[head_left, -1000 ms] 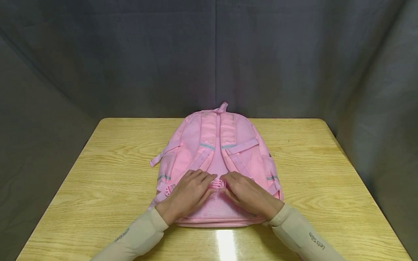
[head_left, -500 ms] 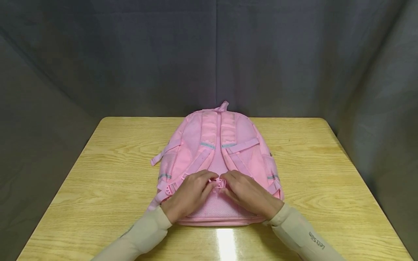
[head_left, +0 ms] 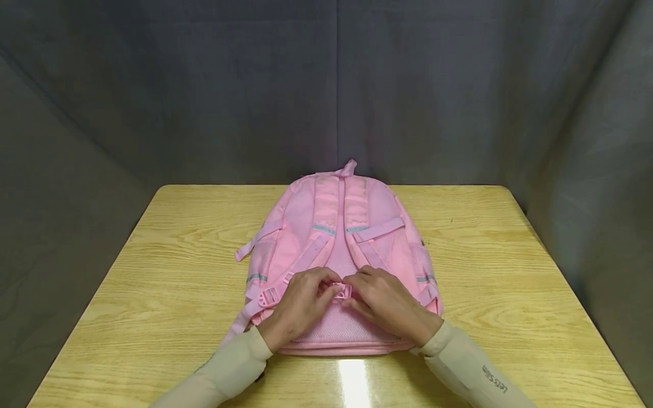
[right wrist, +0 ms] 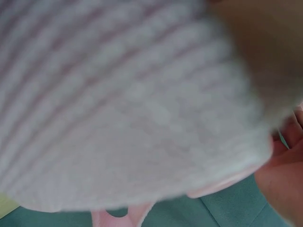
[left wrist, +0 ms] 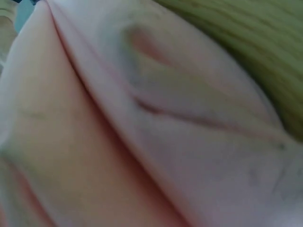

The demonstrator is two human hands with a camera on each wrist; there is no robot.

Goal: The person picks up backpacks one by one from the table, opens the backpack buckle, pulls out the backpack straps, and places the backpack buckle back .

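A pink backpack (head_left: 352, 331) lies on the table with its shoulder straps facing up. Over its lower middle, in the head view, is a pink plastic buckle (head_left: 344, 291). My left hand (head_left: 303, 297) pinches the buckle's left side between thumb and fingers. From the right, my right hand (head_left: 388, 300) grips its other end, fingers curled above and thumb below. The fingertips of both hands nearly meet there and hide part of the buckle. Blurred pink fabric (left wrist: 199, 94) fills most of the left wrist view. In the right wrist view, pale ribbed mesh (right wrist: 118, 123) covers most of the picture.
A second pink strap adjuster (head_left: 267, 296) sits by my left wrist, its webbing trailing off the bag's lower left. Another loose strap end (head_left: 245, 249) sticks out at left. The wooden table (head_left: 510, 294) is backed by a dark grey curtain (head_left: 326, 90).
My left hand has shifted slightly to the right, its thumb now over the buckle's left part. The left strap adjuster shows more fully. My right hand has hardly moved.
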